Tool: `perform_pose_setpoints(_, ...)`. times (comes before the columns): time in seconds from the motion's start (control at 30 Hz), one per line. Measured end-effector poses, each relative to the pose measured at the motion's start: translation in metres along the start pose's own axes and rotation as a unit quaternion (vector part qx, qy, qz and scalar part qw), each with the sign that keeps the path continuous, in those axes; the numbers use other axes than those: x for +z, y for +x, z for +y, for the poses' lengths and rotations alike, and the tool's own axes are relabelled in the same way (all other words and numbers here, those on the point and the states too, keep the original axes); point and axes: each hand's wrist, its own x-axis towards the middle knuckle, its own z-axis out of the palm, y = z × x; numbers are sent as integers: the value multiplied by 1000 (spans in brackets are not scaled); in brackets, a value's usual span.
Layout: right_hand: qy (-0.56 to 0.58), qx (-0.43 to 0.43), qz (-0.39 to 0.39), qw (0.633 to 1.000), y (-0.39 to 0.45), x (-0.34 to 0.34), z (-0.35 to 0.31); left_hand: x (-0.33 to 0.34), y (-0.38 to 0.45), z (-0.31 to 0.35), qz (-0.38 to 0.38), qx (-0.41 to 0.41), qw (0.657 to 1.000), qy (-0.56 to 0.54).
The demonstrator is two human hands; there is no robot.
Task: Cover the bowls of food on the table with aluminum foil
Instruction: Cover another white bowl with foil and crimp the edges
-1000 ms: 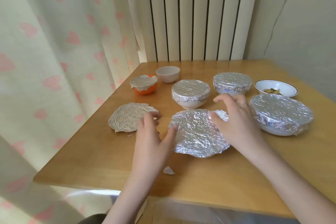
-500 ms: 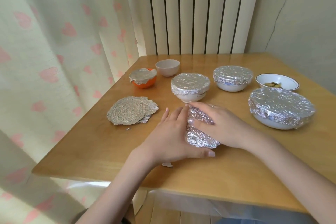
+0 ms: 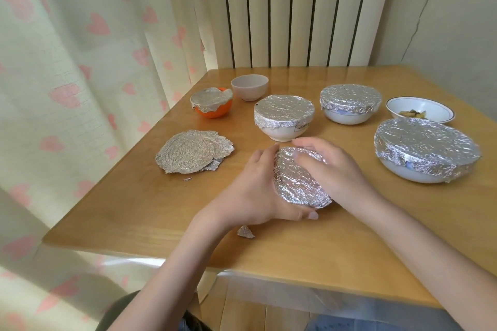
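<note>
A foil-covered bowl (image 3: 298, 183) sits near the front middle of the table. My left hand (image 3: 255, 191) cups its left side, thumb curled under the near edge. My right hand (image 3: 330, 166) wraps over its top and right side, pressing the foil down. Behind it stand a foil-covered white bowl (image 3: 283, 113), a second covered bowl (image 3: 349, 97) and a large covered bowl (image 3: 425, 148) at the right. An orange bowl (image 3: 212, 105) carries a loose foil cap. A pink bowl (image 3: 250, 86) and a white dish with food (image 3: 419, 113) are uncovered.
Crumpled round foil sheets (image 3: 191, 150) lie flat at the left of the wooden table (image 3: 134, 209). A small foil scrap (image 3: 245, 231) lies near the front edge. A heart-print curtain (image 3: 80, 62) hangs at the left, a radiator (image 3: 295, 8) behind.
The foil lay loosely over the bowl a second ago; both hands have since closed in and folded it down tight around the rim. The view has shifted slightly.
</note>
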Motion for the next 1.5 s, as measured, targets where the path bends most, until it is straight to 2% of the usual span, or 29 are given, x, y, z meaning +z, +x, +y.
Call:
perform_pose_setpoints(0.1, 44, 26, 55, 997, 3, 8, 2, 3, 1, -3, 12, 8, 1000, -4)
perform_pose_setpoints(0.27, 203, 59, 41, 977, 1, 7, 5, 3, 0, -4, 24, 17, 999, -16)
perform_pose_setpoints(0.37, 259, 101, 70, 958, 1, 10, 6, 3, 0, -5, 30, 24, 999, -13)
perform_pose_setpoints(0.43, 255, 123, 87, 955, 2, 13, 8, 3, 0, -4, 30, 25, 999, -13)
perform_pose_setpoints(0.6, 252, 146, 45, 956, 0, 9, 7, 5, 1, -6, 37, 17, 999, -21)
perform_pose_setpoints(0.93, 184, 131, 51, 973, 4, 9, 6, 7, 0, -5, 27, 18, 999, -4)
perform_pose_setpoints(1.0, 189, 134, 24, 973, 1, 6, 3, 2, 0, -4, 2, 13, 1000, -1)
perform_pose_setpoints(1.07, 174, 133, 9, 976, -2, 2, 5, -10, 0, -7, -63, 14, 998, 13)
perform_pose_setpoints(1.13, 144, 121, 60, 980, -4, -5, 7, -26, -3, -12, -105, 49, 993, -17)
perform_pose_setpoints(1.17, 145, 104, 105, 978, -6, -10, 8, -33, -5, -15, -81, 67, 993, -52)
perform_pose_setpoints(1.23, 172, 85, 169, 967, -13, -15, 3, -37, -4, -19, 32, 77, 989, -126)
perform_pose_setpoints(1.3, 186, 98, 174, 962, -19, -12, -4, -27, 4, -18, 125, 52, 968, -209)
perform_pose_setpoints(1.4, 190, 120, 147, 963, -24, 7, -16, -2, 17, -12, 138, 7, 951, -277)
perform_pose_setpoints(1.5, 212, 149, 173, 950, -21, 21, -20, 13, 20, -7, 135, -15, 950, -281)
